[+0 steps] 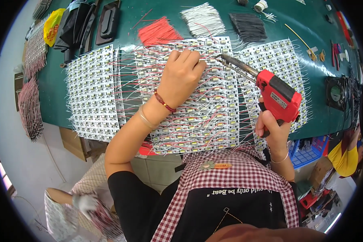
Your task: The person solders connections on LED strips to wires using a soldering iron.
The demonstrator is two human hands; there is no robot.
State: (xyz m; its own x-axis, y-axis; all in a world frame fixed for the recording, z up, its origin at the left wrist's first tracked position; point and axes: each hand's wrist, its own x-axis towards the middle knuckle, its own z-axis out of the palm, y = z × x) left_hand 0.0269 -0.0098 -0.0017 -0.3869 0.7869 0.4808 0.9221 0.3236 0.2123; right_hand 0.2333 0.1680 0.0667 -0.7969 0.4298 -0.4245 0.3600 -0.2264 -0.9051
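Observation:
My right hand (271, 126) grips a red and black soldering gun (279, 94) by its handle. The gun's metal tip points left, over the upper part of the middle circuit board panel (232, 113). Close to that tip, my left hand (183, 71) rests on the panel with its fingers curled and pinched together. Whatever lies between those fingertips is too small to make out. Rows of small components cover the panel, and many red and white wires trail across it. Similar wired panels lie on either side, a left panel (90, 92) and a right panel (276, 60).
Beyond the panels on the green table (52, 97) lie bundles of red wires (159, 31), white wires (203, 20) and black wires (248, 27). A small fan (335, 93) stands at the right edge. Another person's gloved hand (86, 205) holds wires at lower left.

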